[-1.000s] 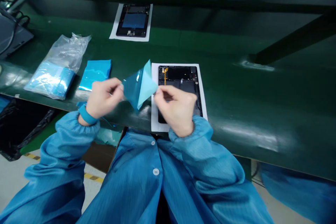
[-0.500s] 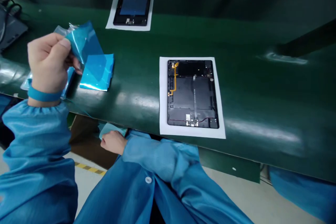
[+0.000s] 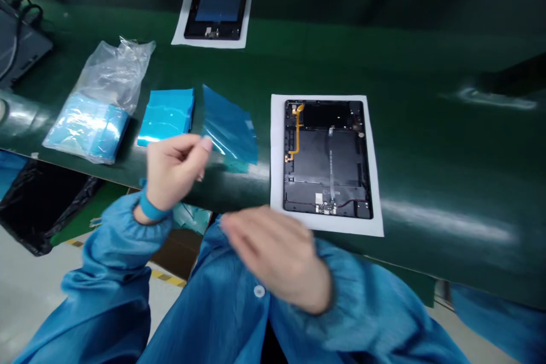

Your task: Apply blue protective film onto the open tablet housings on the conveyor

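My left hand (image 3: 177,168) pinches the lower left corner of a clear blue film sheet (image 3: 230,128), which hangs tilted over the bench. Just left of it lies a stack of shiny blue film sheets (image 3: 167,115). My right hand (image 3: 275,250) is smeared by motion in front of the bench edge, below the film; whether its fingers hold anything does not show. To the right, an opened tablet (image 3: 313,151) with a black housing, an orange flex cable (image 3: 297,131) and a grey ribbon lies on a white sheet (image 3: 278,182). Neither hand touches it.
A clear plastic bag (image 3: 115,77) of blue sheets sits at the left. Farther back, another tablet (image 3: 232,29) with a blue film on it rests on white paper. A grey device with cables (image 3: 21,40) stands far left. Under the bench are a black-lined bin (image 3: 38,199) and a cardboard box (image 3: 177,253).
My left hand has carried the film sheet rightward, away from the stack, uncovering the bag. My right hand has risen from the box below the bench and moved right.
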`<state>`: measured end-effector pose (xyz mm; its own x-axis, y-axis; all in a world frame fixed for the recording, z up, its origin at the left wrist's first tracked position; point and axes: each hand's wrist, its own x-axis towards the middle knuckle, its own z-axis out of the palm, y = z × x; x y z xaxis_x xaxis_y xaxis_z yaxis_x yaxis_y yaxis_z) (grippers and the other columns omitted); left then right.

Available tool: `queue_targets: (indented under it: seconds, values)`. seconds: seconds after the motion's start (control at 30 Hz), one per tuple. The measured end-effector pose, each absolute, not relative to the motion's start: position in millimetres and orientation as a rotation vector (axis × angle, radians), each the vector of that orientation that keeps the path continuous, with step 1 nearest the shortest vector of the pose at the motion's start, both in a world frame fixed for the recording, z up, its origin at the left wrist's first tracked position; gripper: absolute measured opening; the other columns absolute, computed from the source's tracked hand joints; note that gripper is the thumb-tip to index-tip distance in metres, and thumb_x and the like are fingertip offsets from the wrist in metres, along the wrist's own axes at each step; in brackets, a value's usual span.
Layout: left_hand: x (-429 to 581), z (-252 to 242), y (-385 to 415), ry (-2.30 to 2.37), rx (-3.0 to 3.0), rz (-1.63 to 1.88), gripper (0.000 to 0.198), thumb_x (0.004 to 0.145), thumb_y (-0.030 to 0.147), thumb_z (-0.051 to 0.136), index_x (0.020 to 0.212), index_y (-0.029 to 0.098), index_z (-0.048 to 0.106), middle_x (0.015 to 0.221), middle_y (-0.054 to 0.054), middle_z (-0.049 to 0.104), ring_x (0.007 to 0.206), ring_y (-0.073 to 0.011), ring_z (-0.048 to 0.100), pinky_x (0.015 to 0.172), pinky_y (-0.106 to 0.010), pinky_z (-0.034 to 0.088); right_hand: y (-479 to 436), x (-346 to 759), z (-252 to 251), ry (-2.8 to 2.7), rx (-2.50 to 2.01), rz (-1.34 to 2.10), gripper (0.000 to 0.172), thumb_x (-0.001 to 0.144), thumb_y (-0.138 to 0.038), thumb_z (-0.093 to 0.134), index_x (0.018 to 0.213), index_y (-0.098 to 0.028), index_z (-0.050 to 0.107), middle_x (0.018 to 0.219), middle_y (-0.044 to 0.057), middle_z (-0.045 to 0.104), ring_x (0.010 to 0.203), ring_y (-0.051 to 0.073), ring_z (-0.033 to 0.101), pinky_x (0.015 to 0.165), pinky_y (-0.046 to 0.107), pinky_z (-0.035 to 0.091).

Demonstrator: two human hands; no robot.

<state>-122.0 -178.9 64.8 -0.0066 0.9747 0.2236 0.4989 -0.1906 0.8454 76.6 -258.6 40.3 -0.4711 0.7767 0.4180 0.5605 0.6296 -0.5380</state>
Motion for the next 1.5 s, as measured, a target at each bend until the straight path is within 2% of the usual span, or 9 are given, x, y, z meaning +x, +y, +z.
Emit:
queue_targets:
  seconds: [0.13,0.3,0.43,0.5,0.67,0.8,1.07,1.2,1.5]
  values:
    - [-74.6,53.0,-196.7,1.486,1.497,1.102,0.053,0.100,0.036,0.063,0.051,0.019,0.053,0.042,0.005,0.050,0.039,-0.0065,0.045,0.043,-0.024,0.036,-208.5,119.3,64.4,-2.198,-1.152,0.083,0.021,0.096,-0.014,0.066,0.115,-0.013,0.074,0.109,0.009,0.080,0.093,0.021,0.075,0.083,0.032,0.059]
    - [-46.5,49.5,-207.3,1.440,1.374,1.126,0.055,0.102,0.042,0.060,0.052,0.020,0.051,0.042,0.004,0.048,0.039,-0.0071,0.044,0.043,-0.025,0.039,-195.6,132.7,49.0,-2.230,-1.027,-0.142,0.021,0.092,-0.012,0.071,0.112,-0.014,0.075,0.101,0.008,0.081,0.080,0.021,0.073,0.072,0.033,0.057]
    - [-47.5,49.0,-206.1,1.460,1.655,1.235,0.034,0.097,0.054,0.068,0.094,0.020,0.070,0.068,0.001,0.063,0.058,-0.0116,0.056,0.054,-0.028,0.049,-195.3,151.9,51.7,-2.145,-0.984,-0.070,0.021,0.092,-0.009,0.070,0.109,-0.019,0.075,0.097,0.006,0.082,0.078,0.019,0.074,0.070,0.032,0.057]
    - [-52.7,50.1,-201.8,1.518,2.014,1.348,0.045,0.089,0.055,0.078,0.116,0.021,0.068,0.089,-0.004,0.065,0.077,-0.0157,0.060,0.064,-0.031,0.053,-193.1,162.4,55.7,-2.086,-0.994,0.085,0.017,0.092,-0.010,0.071,0.104,-0.021,0.075,0.094,0.006,0.082,0.078,0.018,0.075,0.071,0.031,0.059]
    - [-58.0,65.3,-188.0,1.382,2.640,1.097,0.008,0.095,0.029,0.074,0.100,0.025,0.070,0.087,-0.003,0.060,0.077,-0.0164,0.057,0.067,-0.032,0.050,-185.4,185.2,56.8,-2.004,-1.074,0.404,0.007,0.093,-0.021,0.074,0.094,-0.026,0.077,0.086,0.001,0.081,0.072,0.017,0.076,0.065,0.029,0.060]
    - [-53.9,76.3,-170.6,1.375,2.649,1.107,0.033,0.092,0.039,0.078,0.119,0.021,0.068,0.101,-0.009,0.065,0.091,-0.0222,0.063,0.078,-0.037,0.054,-163.3,210.9,46.2,-1.841,-1.294,0.575,0.009,0.088,-0.032,0.080,0.084,-0.025,0.077,0.076,0.000,0.077,0.062,0.015,0.071,0.060,0.029,0.056]
    - [-58.5,29.5,-120.6,0.946,2.630,0.496,0.018,0.103,0.032,0.059,0.108,0.021,0.073,0.092,-0.004,0.074,0.082,-0.0182,0.064,0.072,-0.032,0.044,-109.6,257.7,4.5,-1.114,-1.596,1.277,0.023,0.070,-0.028,0.092,0.069,-0.015,0.074,0.054,0.001,0.063,0.046,0.008,0.052,0.047,0.026,0.042]
    - [-62.0,3.7,-107.5,0.710,2.562,0.274,0.024,0.103,0.044,0.062,0.109,0.026,0.077,0.101,-0.005,0.076,0.088,-0.0180,0.065,0.076,-0.031,0.041,-111.5,255.8,-3.1,-1.074,-1.628,1.287,0.023,0.066,-0.026,0.095,0.068,-0.015,0.075,0.055,0.003,0.065,0.044,0.007,0.052,0.045,0.026,0.040]
    - [-69.6,-12.2,-100.0,0.669,2.443,0.288,0.034,0.098,0.059,0.062,0.107,0.031,0.078,0.094,-0.004,0.074,0.083,-0.0201,0.063,0.074,-0.034,0.036,-124.9,258.7,-4.8,-1.240,-1.756,1.136,0.040,0.064,-0.054,0.094,0.073,-0.019,0.078,0.058,0.007,0.067,0.041,0.010,0.052,0.037,0.027,0.039]
